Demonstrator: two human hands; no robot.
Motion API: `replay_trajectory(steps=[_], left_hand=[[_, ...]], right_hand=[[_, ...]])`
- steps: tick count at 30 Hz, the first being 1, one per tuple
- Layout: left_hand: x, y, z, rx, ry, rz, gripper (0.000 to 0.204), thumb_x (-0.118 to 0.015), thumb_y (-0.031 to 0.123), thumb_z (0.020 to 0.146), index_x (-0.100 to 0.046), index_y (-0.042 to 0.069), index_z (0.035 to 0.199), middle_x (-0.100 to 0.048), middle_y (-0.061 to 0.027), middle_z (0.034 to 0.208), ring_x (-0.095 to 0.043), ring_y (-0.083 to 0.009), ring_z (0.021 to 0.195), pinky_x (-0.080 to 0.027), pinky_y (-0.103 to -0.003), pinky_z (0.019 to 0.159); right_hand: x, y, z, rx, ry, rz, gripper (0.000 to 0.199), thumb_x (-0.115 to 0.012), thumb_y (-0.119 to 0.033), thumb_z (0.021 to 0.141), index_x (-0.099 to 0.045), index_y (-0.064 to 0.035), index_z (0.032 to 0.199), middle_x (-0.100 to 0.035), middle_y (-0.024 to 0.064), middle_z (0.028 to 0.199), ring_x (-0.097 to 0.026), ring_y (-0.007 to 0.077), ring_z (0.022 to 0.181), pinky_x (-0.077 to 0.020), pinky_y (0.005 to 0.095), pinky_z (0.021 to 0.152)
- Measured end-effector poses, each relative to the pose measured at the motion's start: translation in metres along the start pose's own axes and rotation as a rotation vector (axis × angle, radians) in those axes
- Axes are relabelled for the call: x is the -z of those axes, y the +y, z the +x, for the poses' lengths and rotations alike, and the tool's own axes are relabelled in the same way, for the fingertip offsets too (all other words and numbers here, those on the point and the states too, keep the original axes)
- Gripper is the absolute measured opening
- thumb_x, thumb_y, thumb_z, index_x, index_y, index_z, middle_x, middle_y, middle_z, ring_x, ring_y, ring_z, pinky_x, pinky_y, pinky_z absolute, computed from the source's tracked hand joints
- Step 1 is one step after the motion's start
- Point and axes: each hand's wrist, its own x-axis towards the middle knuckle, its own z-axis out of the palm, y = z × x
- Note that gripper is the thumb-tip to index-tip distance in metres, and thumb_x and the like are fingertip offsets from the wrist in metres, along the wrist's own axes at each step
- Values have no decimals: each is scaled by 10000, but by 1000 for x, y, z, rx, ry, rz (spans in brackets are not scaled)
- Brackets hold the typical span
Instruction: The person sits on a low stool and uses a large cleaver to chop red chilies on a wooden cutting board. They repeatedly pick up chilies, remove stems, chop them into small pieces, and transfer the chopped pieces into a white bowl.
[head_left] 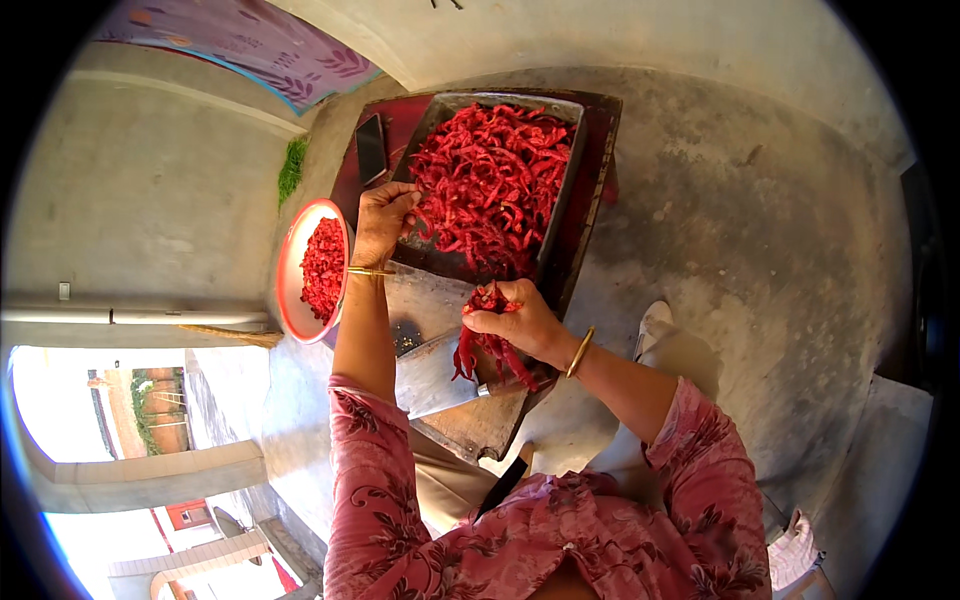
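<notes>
Hands (520, 318) around red chillies (485, 345)

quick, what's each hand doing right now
Left hand: fingers curled into the tray's red chilies.
Right hand: closed on a bunch of red chilies.

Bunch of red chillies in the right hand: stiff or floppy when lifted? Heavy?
Probably floppy: the chillies droop below the right hand in loose, bent strands. Likely light for their bulk, since they look thin and shrivelled, like those heaped in the tray. Strands may slip out, as only the upper ends are gripped.
</notes>
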Motion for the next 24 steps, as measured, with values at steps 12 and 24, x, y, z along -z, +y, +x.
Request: replay_trajectory(steps=[12,24], left_hand=[[-23,6,-50,-153,-100,84,53,-694,1,805,-656,-12,840,-622,-23,795,-582,-84,617,-495,-205,539],[-37,36,-113,-175,-340,258,106,-650,-53,813,-626,-26,913,-612,-38,796,-593,-84,645,-491,-223,573]], right_hand=[[3,-9,4,155,147,-57,97,-676,-96,822,-672,-2,843,-624,-36,726,-541,32,673,-449,211,607],[-3,0,7,288,190,-31,69,-660,-38,830,-649,-12,893,-625,-35,789,-527,21,703,-451,205,618]])
